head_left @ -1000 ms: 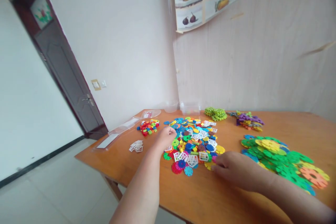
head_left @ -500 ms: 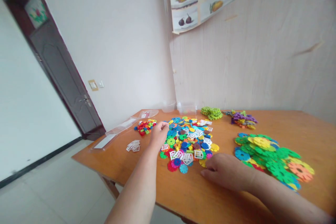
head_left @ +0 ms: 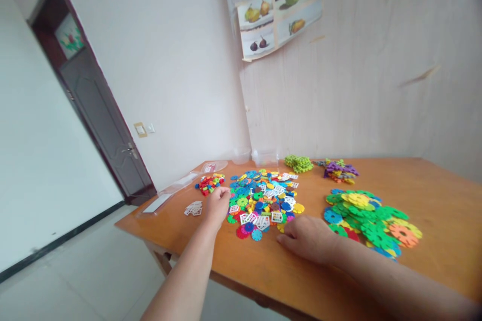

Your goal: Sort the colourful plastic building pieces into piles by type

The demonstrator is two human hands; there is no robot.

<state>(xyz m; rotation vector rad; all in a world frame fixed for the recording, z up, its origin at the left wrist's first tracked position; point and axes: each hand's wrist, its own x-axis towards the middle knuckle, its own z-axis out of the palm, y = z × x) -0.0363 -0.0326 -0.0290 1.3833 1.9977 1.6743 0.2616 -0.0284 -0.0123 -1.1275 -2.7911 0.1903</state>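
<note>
Two hands at a mixed heap of plastic pieces

The left hand (head_left: 217,205) is at the left side of the mixed heap (head_left: 263,194), its fingers curled together; whether they hold a small piece cannot be told. The right hand (head_left: 307,238) is low at the heap's near right edge, fingers bent inward, and what may lie under them is hidden.

The heap sits around the middle of the wooden table (head_left: 425,185), mixing notched discs in blue, green, yellow and red with white lattice pieces and small bits.

Left of the heap is a small pile of mostly red blocks (head_left: 211,184), and nearer lies a cluster of white window-shaped pieces (head_left: 193,208). Right of the heap, a larger pile of discs (head_left: 371,220) is mostly green, with yellow, blue and orange among them. On the far side are a lime-green pile (head_left: 298,163), a pile with purple on top (head_left: 341,169) to its right, and a clear container (head_left: 264,157) to its left, near the wall.
</note>
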